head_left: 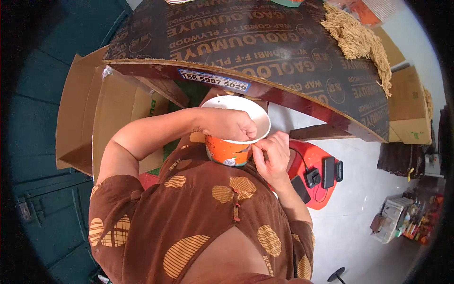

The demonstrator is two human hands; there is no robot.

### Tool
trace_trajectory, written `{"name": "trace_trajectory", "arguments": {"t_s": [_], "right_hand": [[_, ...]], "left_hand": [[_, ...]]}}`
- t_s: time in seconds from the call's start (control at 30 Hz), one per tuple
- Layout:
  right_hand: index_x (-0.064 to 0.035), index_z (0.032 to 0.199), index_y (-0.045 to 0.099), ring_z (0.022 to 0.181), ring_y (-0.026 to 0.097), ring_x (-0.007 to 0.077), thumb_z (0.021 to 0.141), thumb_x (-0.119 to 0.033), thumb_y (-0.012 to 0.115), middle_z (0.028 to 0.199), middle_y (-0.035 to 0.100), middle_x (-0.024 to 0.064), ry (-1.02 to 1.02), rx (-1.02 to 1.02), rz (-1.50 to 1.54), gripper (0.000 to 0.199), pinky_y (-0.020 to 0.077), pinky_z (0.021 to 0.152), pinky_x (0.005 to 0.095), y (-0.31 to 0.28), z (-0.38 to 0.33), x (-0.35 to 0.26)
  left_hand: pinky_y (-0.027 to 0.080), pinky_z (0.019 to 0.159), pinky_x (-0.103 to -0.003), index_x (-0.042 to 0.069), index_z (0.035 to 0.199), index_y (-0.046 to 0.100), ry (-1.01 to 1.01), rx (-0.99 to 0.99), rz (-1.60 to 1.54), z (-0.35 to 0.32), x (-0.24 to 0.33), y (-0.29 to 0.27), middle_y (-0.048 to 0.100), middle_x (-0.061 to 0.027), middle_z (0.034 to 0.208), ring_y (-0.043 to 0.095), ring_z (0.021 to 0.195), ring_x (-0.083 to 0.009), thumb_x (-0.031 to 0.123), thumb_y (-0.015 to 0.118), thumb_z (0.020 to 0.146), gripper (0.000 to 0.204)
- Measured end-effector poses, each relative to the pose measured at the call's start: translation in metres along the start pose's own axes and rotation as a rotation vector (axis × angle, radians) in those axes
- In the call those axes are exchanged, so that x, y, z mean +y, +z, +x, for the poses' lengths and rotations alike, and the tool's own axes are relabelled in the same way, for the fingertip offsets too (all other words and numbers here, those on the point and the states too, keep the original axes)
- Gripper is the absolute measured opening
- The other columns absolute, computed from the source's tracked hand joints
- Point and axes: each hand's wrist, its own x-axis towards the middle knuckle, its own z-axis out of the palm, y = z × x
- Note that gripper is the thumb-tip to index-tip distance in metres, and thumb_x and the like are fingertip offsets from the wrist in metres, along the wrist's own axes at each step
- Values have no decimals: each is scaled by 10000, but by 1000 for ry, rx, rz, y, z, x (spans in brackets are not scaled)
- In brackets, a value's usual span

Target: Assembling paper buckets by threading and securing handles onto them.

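Bucket (226,149) sits at the person's belly (203,194), near tabletop (265,40) edge. Left hand (235,125) clenched over its mouth, can't see if holding anything; right hand (273,156) by the rim, grip unclear.

The left of the frame is filled by dark teal panels (40,118), on which a metal latch (26,209) is mounted toward the lower left, while the top is spanned by a dark plywood table (208,47) whose front edge is faced in glossy reddish brown. At the right, a pale, smooth floor (340,232) is seen, from which light is reflected in soft highlights, and a red stool (316,151) is placed right of centre. The upper right is bounded by a pale wall (422,42).
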Motion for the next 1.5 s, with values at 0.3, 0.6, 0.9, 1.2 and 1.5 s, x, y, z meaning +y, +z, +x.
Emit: {"name": "trace_trajectory", "arguments": {"t_s": [0.3, 0.6, 0.9, 1.2, 1.5], "right_hand": [[-49, 829, 583, 647, 550, 242, 684, 32, 713, 693, 559, 54, 16, -59, -17, 211, 405, 713, 387, -8, 3, 9], [-35, 911, 612, 774, 544, 295, 744, 3, 670, 782, 549, 108, 139, -116, -359, 180, 399, 769, 416, -32, 13, 31], [5, 890, 642, 710, 605, 283, 855, -29, 625, 780, 615, 139, 523, 71, -88, 52, 482, 658, 368, -38, 21, 25], [14, 903, 643, 604, 579, 156, 913, -80, 597, 692, 613, 120, 647, 14, 98, 105, 473, 591, 303, -26, 27, 23], [5, 937, 622, 597, 590, 162, 901, -118, 603, 671, 610, 124, 714, -192, 137, 130, 470, 582, 313, -31, 29, 20]], "left_hand": [[409, 610, -229, 18, 852, 600, 6, 200, -78, -2, 2, 3, 573, 42, 736, 479, 692, -24, 90, 558, 875, 87], [372, 534, -223, 51, 803, 583, -114, 242, -330, -6, 11, 4, 538, 32, 686, 480, 604, -44, 82, 558, 817, 43], [434, 596, -229, -4, 730, 585, 64, 326, -447, -3, 12, 5, 610, -78, 810, 532, 601, -74, -11, 548, 738, 38], [445, 615, -234, 4, 712, 575, 108, 272, -522, -3, 14, 4, 617, -132, 906, 518, 587, -76, -16, 565, 735, 32], [444, 611, -231, 12, 697, 568, 164, 231, -523, -1, 17, 3, 638, -171, 944, 518, 586, -76, -12, 566, 746, 55]]}}
